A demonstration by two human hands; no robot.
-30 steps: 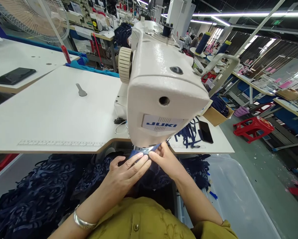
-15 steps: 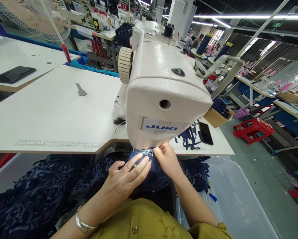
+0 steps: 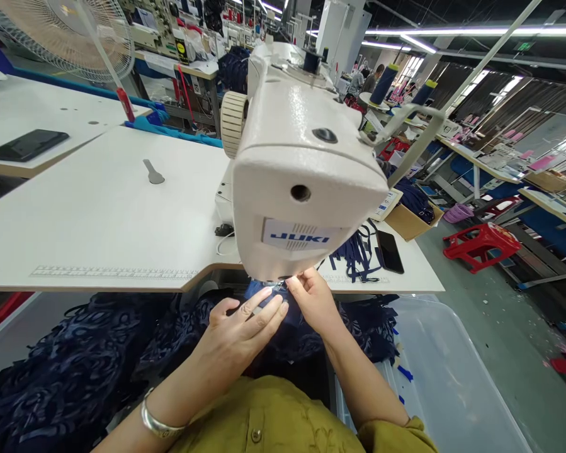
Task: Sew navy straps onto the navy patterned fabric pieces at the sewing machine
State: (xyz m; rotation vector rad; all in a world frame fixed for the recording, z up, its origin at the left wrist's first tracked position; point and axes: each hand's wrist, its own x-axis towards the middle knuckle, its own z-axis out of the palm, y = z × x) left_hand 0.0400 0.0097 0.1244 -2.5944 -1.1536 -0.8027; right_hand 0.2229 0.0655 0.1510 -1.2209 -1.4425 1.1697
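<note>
A white JUKI sewing machine (image 3: 306,182) stands in front of me, its head hiding the needle and much of the sewing spot. Navy fabric (image 3: 276,296) lies under the needle area. My left hand (image 3: 245,330) rests on this fabric, fingers stretched out and pressing it flat. On the other side my right hand (image 3: 315,302) pinches the fabric's edge close below the machine head, with its fingertips partly hidden. Navy strips (image 3: 358,255) lie in a bunch on the table right of the machine.
Heaps of dark blue patterned fabric (image 3: 65,377) fill the space below the table (image 3: 98,220) at left. A clear plastic bin (image 3: 452,371) is at right. Phones (image 3: 389,251) lie on the tables. A cardboard box (image 3: 415,220) and red stool (image 3: 481,246) stand farther right.
The machine head appears slightly farther left as the view shifts a little. Both hands keep nearly the same places on the fabric.
</note>
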